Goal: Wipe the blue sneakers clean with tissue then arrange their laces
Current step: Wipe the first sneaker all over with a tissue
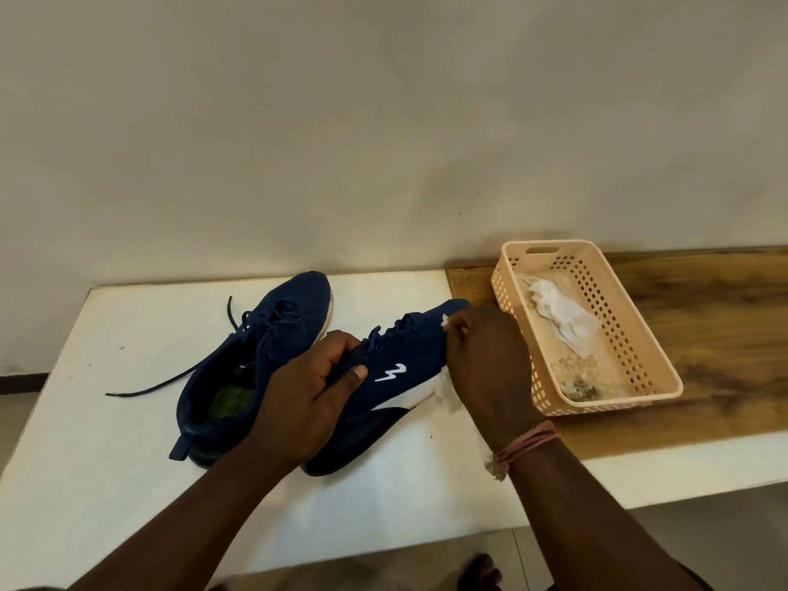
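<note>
Two blue sneakers sit on a white table [106,484]. The left sneaker [273,334] stands upright with its dark laces trailing loose to the left. The right sneaker [405,360], with a white zigzag mark on its side, is tilted onto its side. My left hand [307,394] grips it around the collar, thumb on the side panel. My right hand [486,360] holds a white tissue [445,388] pressed against the toe end and sole edge of that sneaker. Most of the tissue is hidden under my fingers.
A peach plastic basket [639,347] stands to the right on a wooden board [725,317], holding crumpled white tissue [563,317] and some dirt. A plain wall runs behind the table. A foot [479,571] shows on the floor below the table's front edge.
</note>
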